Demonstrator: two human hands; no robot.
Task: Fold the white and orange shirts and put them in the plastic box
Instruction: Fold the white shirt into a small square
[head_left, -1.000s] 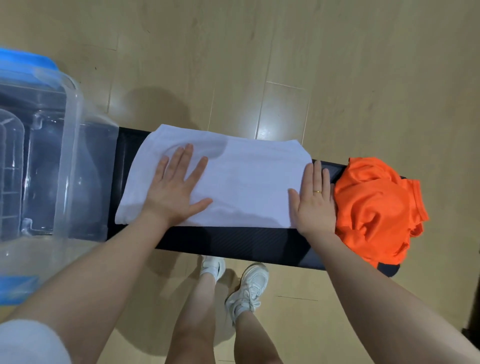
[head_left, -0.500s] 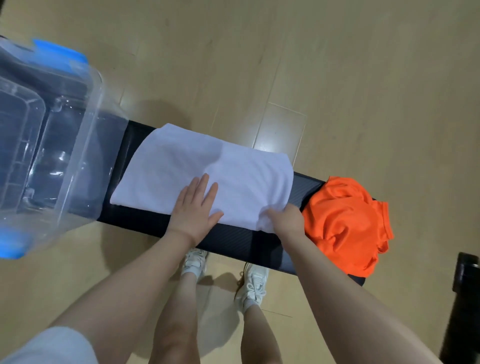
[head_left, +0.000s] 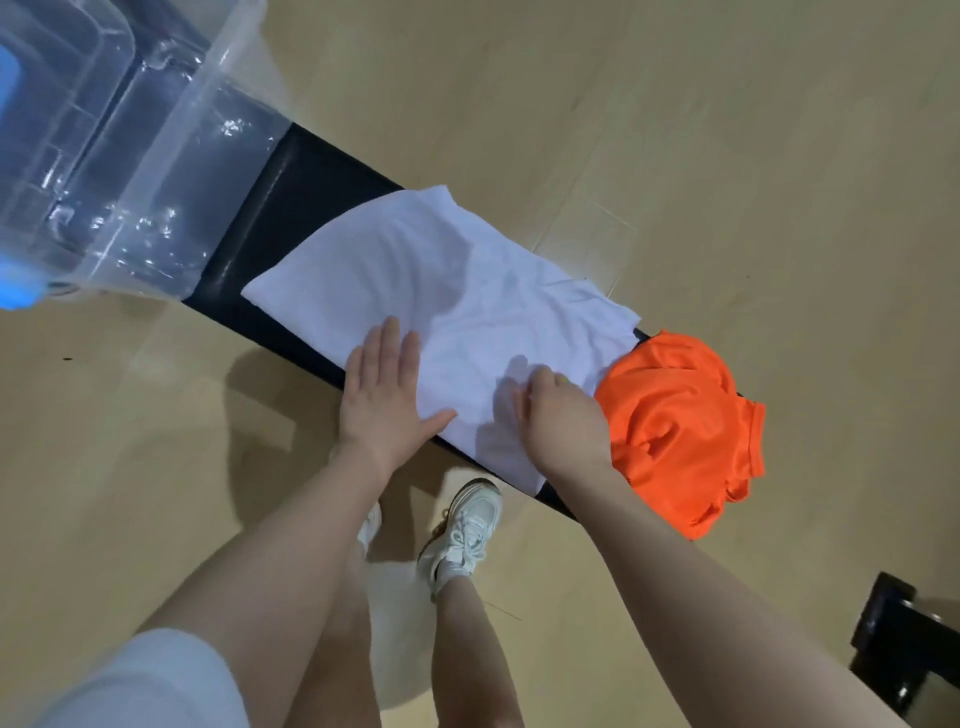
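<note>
Head view is looking down on a narrow black tabletop (head_left: 291, 176) that is running diagonally across a pale wooden floor (head_left: 675, 130). The white shirt (head_left: 441, 291) is lying folded flat along the middle of it, its near edge hanging slightly past the tabletop's front edge. The left hand (head_left: 382, 397) is pressing palm-down on the shirt's near left edge, its fingers (head_left: 389, 348) lying straight and close together, thumb spread out to the side, holding nothing. The right hand (head_left: 563, 421) is resting on the shirt's near right part with its fingers curled under against the cloth; whether they are pinching the fabric cannot be told. The orange shirt (head_left: 680, 421) is sitting crumpled at the right end of the tabletop, touching the white shirt's right edge and drooping over the front. The clear plastic box (head_left: 171, 135) is standing on the left end, apart from the white shirt, with blue parts showing at its left side. Two white sneakers (head_left: 462, 530) are standing on the floor below.
</note>
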